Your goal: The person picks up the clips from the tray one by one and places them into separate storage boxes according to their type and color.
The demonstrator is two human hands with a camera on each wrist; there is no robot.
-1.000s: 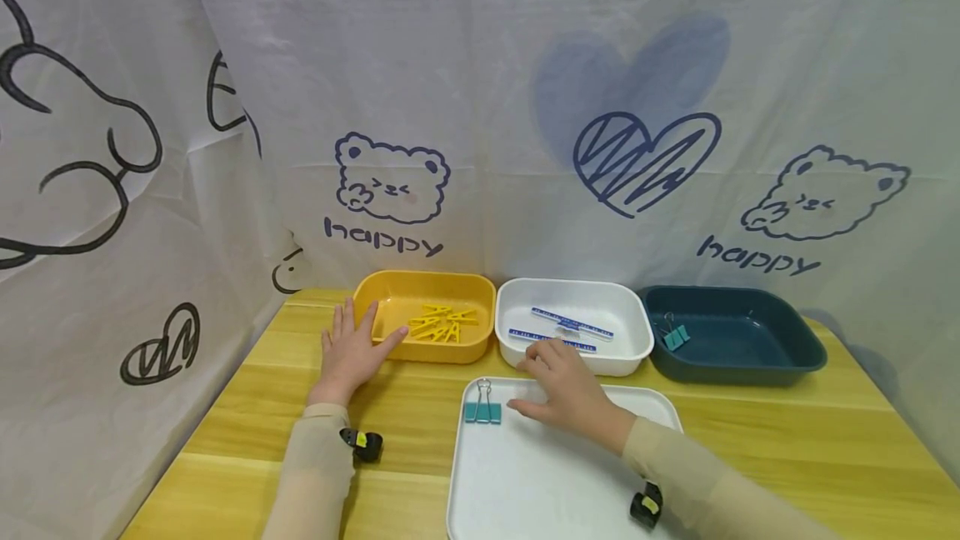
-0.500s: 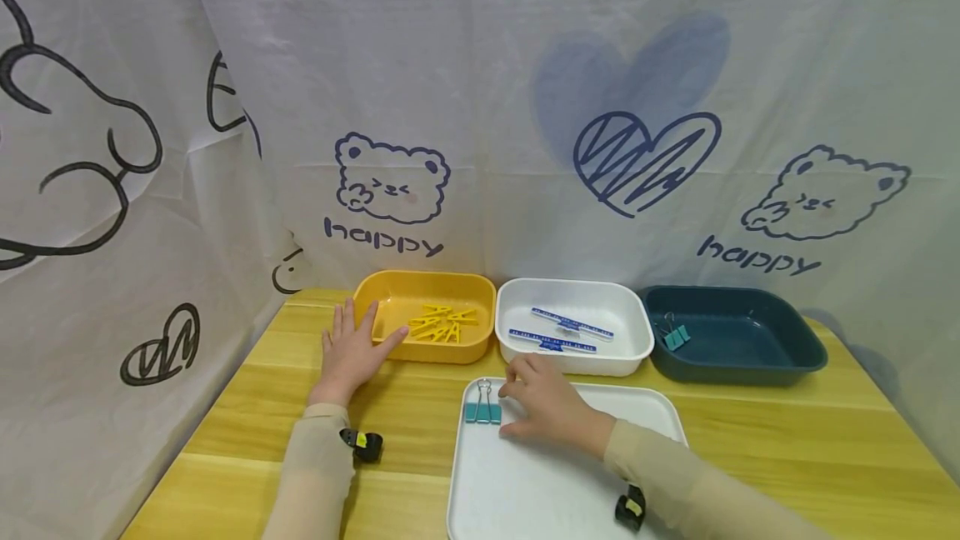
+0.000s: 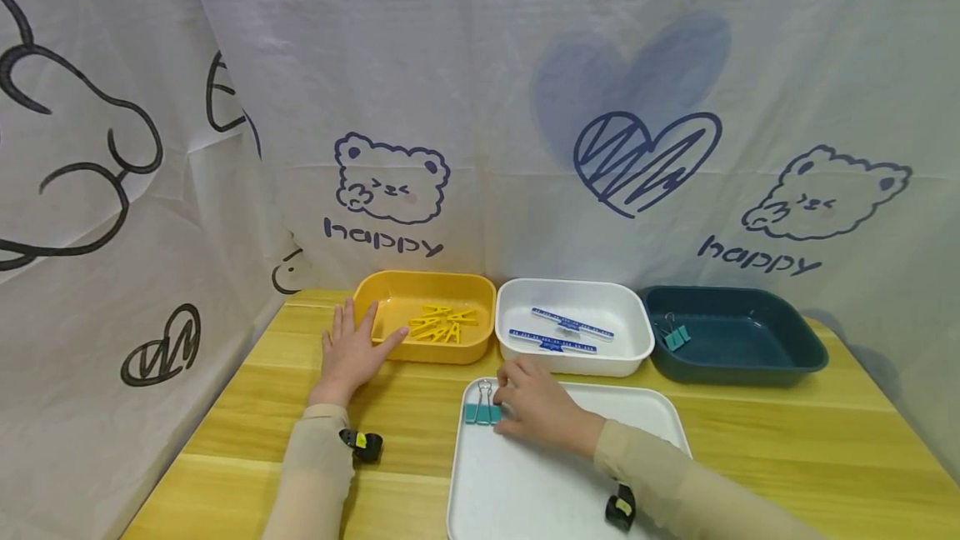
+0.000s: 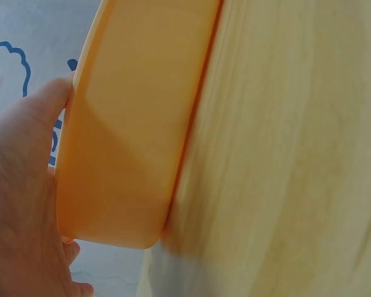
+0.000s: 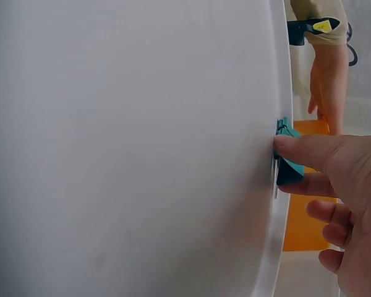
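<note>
A teal binder clip (image 3: pixel 482 414) with wire handles lies at the far left corner of the white tray (image 3: pixel 517 498). My right hand (image 3: pixel 546 411) reaches it from the right. In the right wrist view its thumb and index finger pinch the teal clip's body, the other fingers loosely curled. My left hand (image 3: pixel 352 357) rests, fingers spread, on the left end of the yellow tub (image 3: pixel 472 350). Its thumb lies along the tub's front rim, plain in the left wrist view. Yellow clothespins (image 3: pixel 438 323) lie inside this tub.
Beside the yellow tub stands a white tub (image 3: pixel 633 348) with two blue-and-white strip clips (image 3: pixel 553 342). Right of that is a dark teal tub (image 3: pixel 750 374) with teal binder clips (image 3: pixel 676 337). The wooden table (image 3: pixel 810 440) ends at a printed curtain (image 3: pixel 480 107).
My right hand has moved left and a little down over the tray, and its fingers have come onto the teal binder clip. My left hand has stayed on the yellow tub.
</note>
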